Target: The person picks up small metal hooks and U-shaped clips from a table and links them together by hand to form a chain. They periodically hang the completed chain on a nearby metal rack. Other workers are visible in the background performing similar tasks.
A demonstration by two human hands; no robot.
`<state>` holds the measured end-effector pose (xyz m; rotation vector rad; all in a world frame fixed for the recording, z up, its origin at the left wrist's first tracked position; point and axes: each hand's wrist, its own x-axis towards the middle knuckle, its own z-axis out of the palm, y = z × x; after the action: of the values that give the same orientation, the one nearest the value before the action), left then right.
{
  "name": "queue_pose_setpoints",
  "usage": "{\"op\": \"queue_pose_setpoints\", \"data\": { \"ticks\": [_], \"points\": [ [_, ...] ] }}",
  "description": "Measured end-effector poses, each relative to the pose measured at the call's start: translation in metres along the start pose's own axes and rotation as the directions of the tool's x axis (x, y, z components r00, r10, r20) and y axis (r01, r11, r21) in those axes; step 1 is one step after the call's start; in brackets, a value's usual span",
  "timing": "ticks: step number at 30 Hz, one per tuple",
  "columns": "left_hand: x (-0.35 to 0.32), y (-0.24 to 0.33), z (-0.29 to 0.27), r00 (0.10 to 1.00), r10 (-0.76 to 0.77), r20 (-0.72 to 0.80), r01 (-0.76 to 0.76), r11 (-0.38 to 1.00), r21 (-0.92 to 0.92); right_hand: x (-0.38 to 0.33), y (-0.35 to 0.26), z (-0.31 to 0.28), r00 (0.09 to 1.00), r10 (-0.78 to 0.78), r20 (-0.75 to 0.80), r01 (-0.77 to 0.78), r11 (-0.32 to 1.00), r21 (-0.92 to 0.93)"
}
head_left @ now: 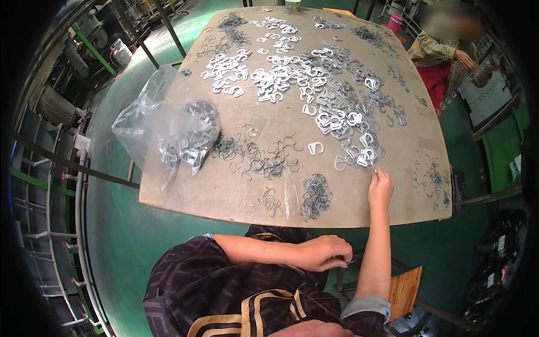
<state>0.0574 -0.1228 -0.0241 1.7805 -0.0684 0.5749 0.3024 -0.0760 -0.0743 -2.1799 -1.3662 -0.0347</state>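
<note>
In the head view, the right hand (pixel 381 187) reached over the surface (pixel 348 197) to the near end of a broad spread of silver hook-shaped pieces (pixel 337 121). Its fingers were drawn together, with the tips at a small silver piece on the edge of the spread; whether they gripped it or only touched it could not be told. The left hand (pixel 325 252) was held in front of the body, just short of the near edge of the surface, its fingers loosely curled; whether anything lay inside them could not be told. A lone hook-shaped piece lay just left of the spread's near end. Near the edge, between the two sides, sat a tangled clump of thin curved wires (pixel 315 196), with more scattered to its left. A clear plastic bag (pixel 143 121) holding metal pieces rested at the left, and another person (pixel 432 50) was beyond the far right side.
</note>
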Motion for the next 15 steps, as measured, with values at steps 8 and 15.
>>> {"op": "queue_pose_setpoints", "data": {
  "ticks": [8, 15],
  "points": [
    [-0.005, 0.004, 0.008, 1.0, -0.012, -0.007, 0.012, 1.0, 0.009, -0.05, 0.024, 0.003, 0.994, 0.074, 0.083, -0.099, 0.93, 0.353],
    [-0.009, 0.008, 0.01, 0.999, -0.05, -0.004, 0.05, 0.998, 0.046, -0.05, -0.002, 0.012, 0.979, 0.205, 0.022, -0.206, 0.969, 0.139]
  ]
}}
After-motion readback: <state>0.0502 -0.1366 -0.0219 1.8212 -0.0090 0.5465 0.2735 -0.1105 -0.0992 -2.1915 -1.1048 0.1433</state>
